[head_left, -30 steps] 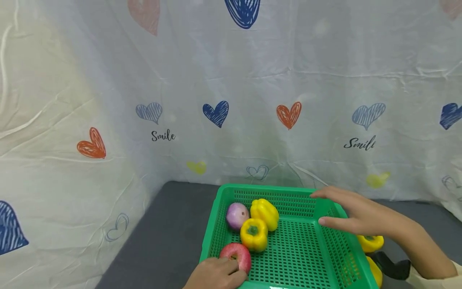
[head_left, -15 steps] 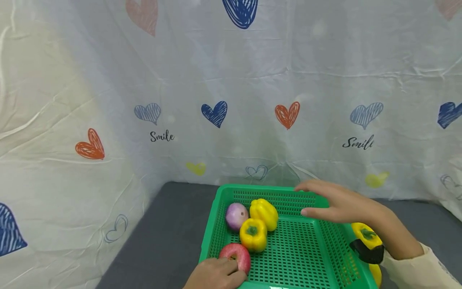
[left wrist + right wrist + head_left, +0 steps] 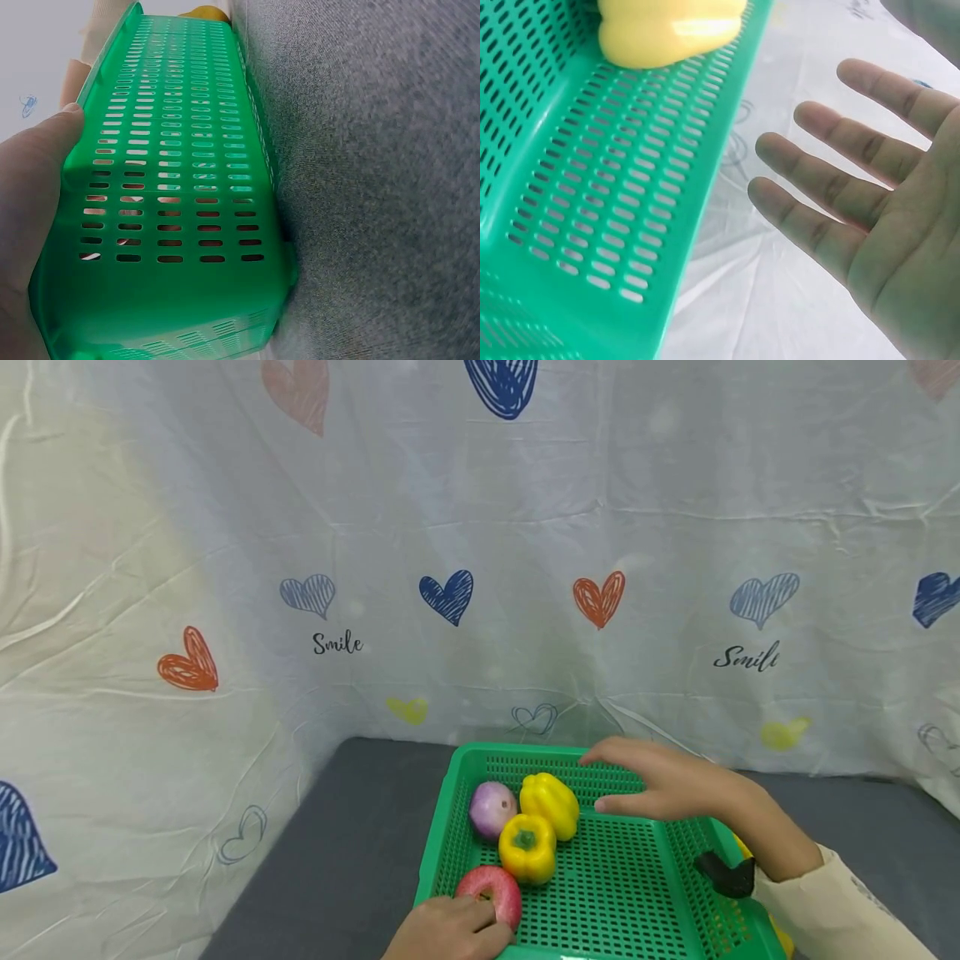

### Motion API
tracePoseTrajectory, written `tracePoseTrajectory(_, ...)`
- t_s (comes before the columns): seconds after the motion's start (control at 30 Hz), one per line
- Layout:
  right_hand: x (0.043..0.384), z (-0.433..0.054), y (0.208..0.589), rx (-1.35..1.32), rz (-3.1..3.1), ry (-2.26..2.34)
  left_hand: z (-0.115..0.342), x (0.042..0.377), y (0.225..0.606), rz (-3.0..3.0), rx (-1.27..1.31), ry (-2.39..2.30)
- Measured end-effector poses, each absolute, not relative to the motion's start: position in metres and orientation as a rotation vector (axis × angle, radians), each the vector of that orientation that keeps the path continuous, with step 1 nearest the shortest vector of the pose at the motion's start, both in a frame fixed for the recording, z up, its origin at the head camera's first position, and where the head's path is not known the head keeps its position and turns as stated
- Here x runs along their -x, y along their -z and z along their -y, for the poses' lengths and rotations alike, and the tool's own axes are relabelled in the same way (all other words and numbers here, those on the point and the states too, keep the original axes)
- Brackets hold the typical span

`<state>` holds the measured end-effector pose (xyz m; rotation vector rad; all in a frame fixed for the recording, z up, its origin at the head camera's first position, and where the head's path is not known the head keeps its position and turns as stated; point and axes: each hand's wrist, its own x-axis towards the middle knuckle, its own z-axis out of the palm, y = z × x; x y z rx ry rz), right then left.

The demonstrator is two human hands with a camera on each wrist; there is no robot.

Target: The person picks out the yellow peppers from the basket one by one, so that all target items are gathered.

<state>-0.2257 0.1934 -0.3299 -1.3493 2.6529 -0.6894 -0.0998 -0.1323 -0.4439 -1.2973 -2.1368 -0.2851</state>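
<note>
A green perforated basket (image 3: 615,877) holds a purple onion (image 3: 492,810), two yellow bell peppers, one in front (image 3: 527,852) and one behind (image 3: 551,803), and a red apple (image 3: 497,887). At its near left corner my left hand (image 3: 450,931) grips the rim. Its thumb (image 3: 56,131) lies along the outside, while the fingers curl inside by the apple, covering part of it. Above the basket's back right part, my right hand (image 3: 667,781) hovers with fingers spread and holds nothing. The right wrist view shows its palm (image 3: 922,247) beside the basket wall, apart from the back pepper (image 3: 667,30).
Just outside the basket's right wall lie yellow peppers (image 3: 782,937), mostly hidden by the right arm and the basket. A dark grey tabletop (image 3: 352,835) surrounds the basket. Behind and to the left hangs a white curtain (image 3: 525,668) printed with hearts.
My right hand has moved left from the basket's right rim to over its inside, its sleeve now covering much of the outside peppers. My left hand and the basket's contents have stayed put.
</note>
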Motion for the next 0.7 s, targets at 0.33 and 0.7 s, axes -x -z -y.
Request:
tracePoseTrajectory(0.33, 0.232, -0.175, 0.336, 1.320, -2.559, 0.617, 0.132, 0.100, 0.444, 2.127, 1.300, 0.288)
tracePoseTrajectory(0.7, 0.238, -0.155, 0.338, 1.260, -2.541, 0.511, 0.132, 0.098, 0.441, 2.156, 1.305, 0.308)
